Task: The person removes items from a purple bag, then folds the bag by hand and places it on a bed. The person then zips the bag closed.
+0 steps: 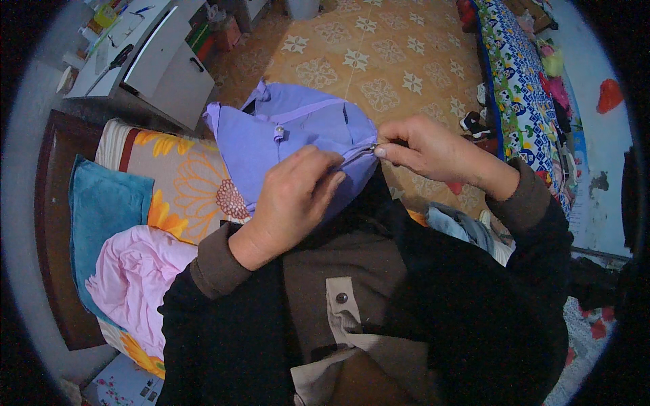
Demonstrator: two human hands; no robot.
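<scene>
A purple fabric bag (304, 116) with a strap and a snap tab (279, 133) lies across my lap, its far end over the tiled floor. Along its near side runs a zipper (358, 151). My right hand (424, 149) pinches the zipper's right end, where the metal slider (374, 147) shows between thumb and forefinger. With thumb and fingers, my left hand (299, 195) grips the bag's fabric at the left part of the same zipper. What is inside the bag is hidden.
On the left is a bed with a flowered sheet (177, 157), a teal pillow (109, 195) and a bundled pink cloth (137, 274). Scissors (114, 66) lie on a white desk (152, 66) whose drawer stands out. Shoes (475, 124) sit beside a patterned cloth-covered surface (523, 91) at right.
</scene>
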